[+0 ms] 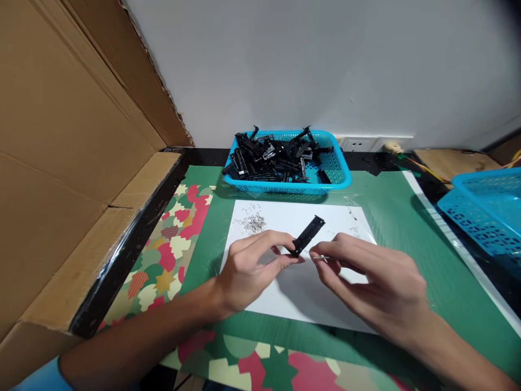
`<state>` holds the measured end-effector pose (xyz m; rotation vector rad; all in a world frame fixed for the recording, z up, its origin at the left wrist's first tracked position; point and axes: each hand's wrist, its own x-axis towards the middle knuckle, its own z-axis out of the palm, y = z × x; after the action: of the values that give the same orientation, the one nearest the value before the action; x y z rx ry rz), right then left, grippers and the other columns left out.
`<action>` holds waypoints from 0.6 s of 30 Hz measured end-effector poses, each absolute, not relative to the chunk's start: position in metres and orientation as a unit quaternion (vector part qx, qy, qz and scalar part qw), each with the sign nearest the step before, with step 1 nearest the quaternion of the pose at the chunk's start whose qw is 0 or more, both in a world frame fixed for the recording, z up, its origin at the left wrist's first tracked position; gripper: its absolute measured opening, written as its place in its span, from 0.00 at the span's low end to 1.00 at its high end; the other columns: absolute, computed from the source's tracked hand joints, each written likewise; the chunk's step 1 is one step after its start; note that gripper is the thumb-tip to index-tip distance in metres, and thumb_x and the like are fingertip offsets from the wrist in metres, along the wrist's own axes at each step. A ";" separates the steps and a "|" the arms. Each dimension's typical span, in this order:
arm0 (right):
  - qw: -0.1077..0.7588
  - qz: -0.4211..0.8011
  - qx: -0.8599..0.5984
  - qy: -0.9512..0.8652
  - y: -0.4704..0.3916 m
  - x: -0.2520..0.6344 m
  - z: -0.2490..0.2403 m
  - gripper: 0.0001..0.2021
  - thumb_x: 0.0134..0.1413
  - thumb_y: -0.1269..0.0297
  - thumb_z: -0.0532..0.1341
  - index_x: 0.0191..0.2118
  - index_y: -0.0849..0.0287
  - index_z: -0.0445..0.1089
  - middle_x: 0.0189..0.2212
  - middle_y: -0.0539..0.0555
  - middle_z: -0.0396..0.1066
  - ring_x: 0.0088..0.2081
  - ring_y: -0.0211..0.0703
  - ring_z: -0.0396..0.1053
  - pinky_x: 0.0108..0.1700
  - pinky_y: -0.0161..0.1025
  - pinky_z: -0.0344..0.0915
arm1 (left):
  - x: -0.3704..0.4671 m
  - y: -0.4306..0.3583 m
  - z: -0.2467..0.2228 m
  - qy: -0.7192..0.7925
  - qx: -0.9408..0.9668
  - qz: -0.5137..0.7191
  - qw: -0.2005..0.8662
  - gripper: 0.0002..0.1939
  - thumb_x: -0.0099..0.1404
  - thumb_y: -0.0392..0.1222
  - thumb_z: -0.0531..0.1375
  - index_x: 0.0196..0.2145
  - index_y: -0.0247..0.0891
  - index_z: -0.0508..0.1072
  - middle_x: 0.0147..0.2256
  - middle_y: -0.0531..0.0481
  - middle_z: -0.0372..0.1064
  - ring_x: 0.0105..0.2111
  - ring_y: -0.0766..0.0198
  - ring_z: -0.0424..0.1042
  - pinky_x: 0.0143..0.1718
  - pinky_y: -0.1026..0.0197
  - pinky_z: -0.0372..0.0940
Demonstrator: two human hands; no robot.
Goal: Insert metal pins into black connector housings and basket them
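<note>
Between the thumb and fingers of my left hand is the lower end of a long black plastic part, tilted up to the right. Just right of it, my right hand pinches a thin metallic piece, partly hidden by the fingers. Both hands are over a white sheet with handwriting on it. A small pile of thin metal pieces lies on the sheet's upper left. Behind the sheet, a blue basket holds many similar black parts.
A second blue basket stands at the right edge. Cardboard rises at the left. Wall sockets and a plug with coloured wires are behind. Green, partly patterned covering lies under the sheet.
</note>
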<state>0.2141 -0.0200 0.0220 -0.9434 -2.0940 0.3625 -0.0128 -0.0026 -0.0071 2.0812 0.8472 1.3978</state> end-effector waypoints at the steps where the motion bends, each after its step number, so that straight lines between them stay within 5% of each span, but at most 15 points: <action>1: 0.392 0.128 -0.368 -0.834 -0.020 0.214 0.021 0.08 0.67 0.76 0.63 0.46 0.58 0.73 0.28 0.48 0.69 0.26 0.35 0.66 0.29 0.35 0.61 | -0.013 -0.003 -0.006 0.304 0.766 0.511 0.243 0.08 0.69 0.33 0.69 0.45 0.36 0.78 0.41 0.48 0.83 0.38 0.63 0.83 0.44 0.62 0.80; 12: 0.367 0.050 -0.281 -0.885 -0.029 0.213 0.019 0.14 0.66 0.85 0.58 0.52 0.67 0.71 0.30 0.52 0.68 0.29 0.37 0.64 0.31 0.37 0.62 | -0.019 -0.004 -0.002 0.261 0.789 0.506 0.229 0.10 0.70 0.26 0.65 0.46 0.38 0.79 0.41 0.46 0.83 0.40 0.62 0.83 0.42 0.61 0.79; 18: 0.351 0.053 -0.271 -0.895 -0.033 0.220 0.018 0.17 0.69 0.80 0.55 0.59 0.65 0.70 0.29 0.52 0.67 0.27 0.42 0.66 0.29 0.41 0.63 | -0.019 -0.004 -0.003 0.253 0.792 0.518 0.203 0.09 0.69 0.26 0.66 0.44 0.37 0.78 0.39 0.46 0.83 0.39 0.62 0.83 0.41 0.62 0.78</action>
<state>0.2204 -0.0326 0.0177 -0.7018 -2.3160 0.1382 -0.0188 -0.0040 -0.0031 2.2094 0.7059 1.4441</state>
